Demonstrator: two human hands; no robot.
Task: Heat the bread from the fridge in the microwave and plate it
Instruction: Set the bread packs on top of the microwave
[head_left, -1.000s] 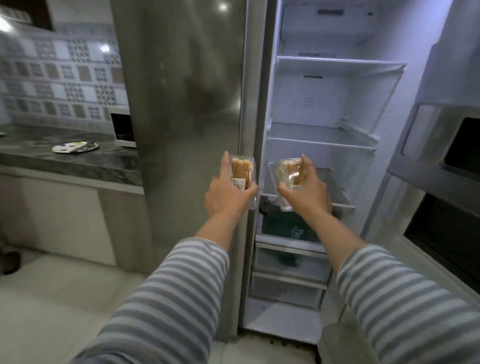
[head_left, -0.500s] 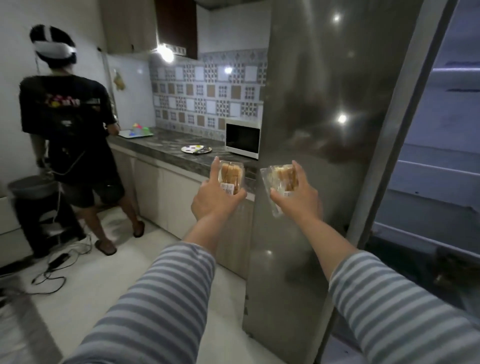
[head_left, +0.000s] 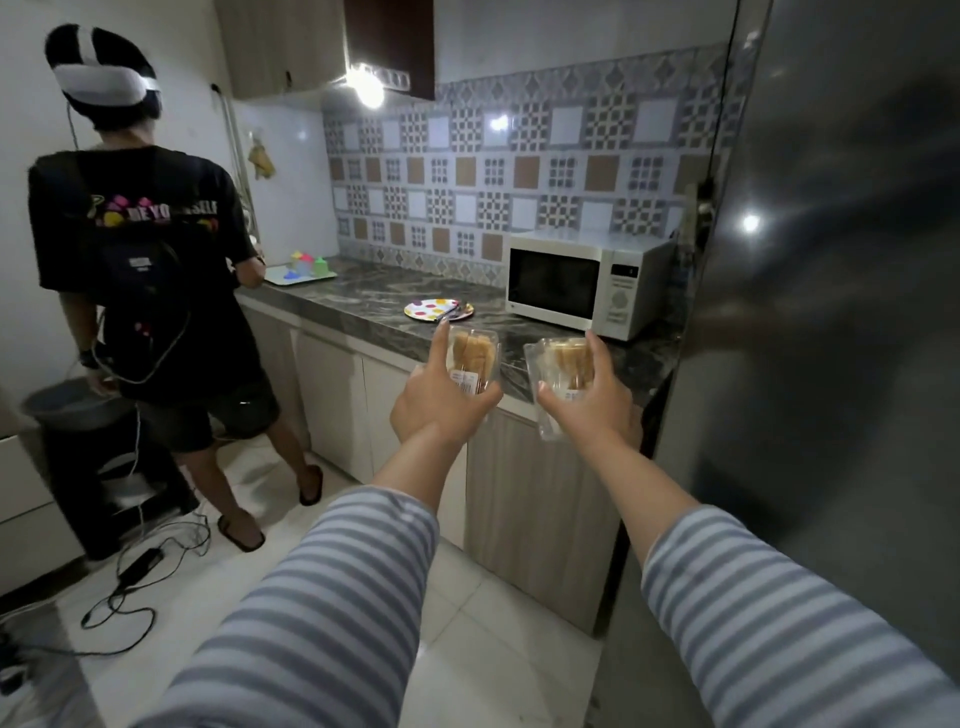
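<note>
My left hand (head_left: 436, 405) grips a clear plastic pack of bread (head_left: 474, 356), held upright in front of the counter. My right hand (head_left: 592, 397) grips a second clear pack of bread (head_left: 558, 361) beside it. Both packs hang in the air short of the counter's edge. A white microwave (head_left: 587, 283) stands shut on the dark marble counter (head_left: 374, 306), just behind and right of my hands. A spotted plate (head_left: 431, 310) lies on the counter left of the microwave.
The steel fridge door (head_left: 831, 312) fills the right side. Another person (head_left: 145, 270) in a black shirt stands at the counter's far left by a tray of coloured cups (head_left: 301, 270). Cables (head_left: 130, 587) and a black stand (head_left: 114, 467) lie on the floor.
My view has swung left from the open fridge interior to the counter and microwave. Both hands carried the bread packs out of the fridge and now hold them closer to the counter.
</note>
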